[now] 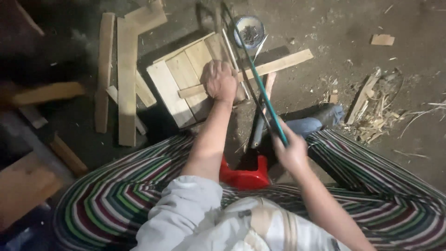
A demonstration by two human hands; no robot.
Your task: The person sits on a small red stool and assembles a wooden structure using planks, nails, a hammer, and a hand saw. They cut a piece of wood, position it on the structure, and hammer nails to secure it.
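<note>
Left hand fisted, pressing long wooden slat down on slatted panel lying on dirt floor. Right hand wrapped tight round grip of green-framed hacksaw; blade crosses slat just at 3 o'clock of left knuckles.

Risks, judged:
- blade close beside fist; skip off kerf could cut knuckles
- slat unclamped, may twist under stroke, bind blade
- panel may slide on loose dirt
- tin of nails at 12 o'clock, within frame's reach, could tip

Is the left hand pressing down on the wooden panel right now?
Yes, the left hand rests fisted on the cross strip of the wooden panel, while the right hand grips the green-framed saw.
</note>
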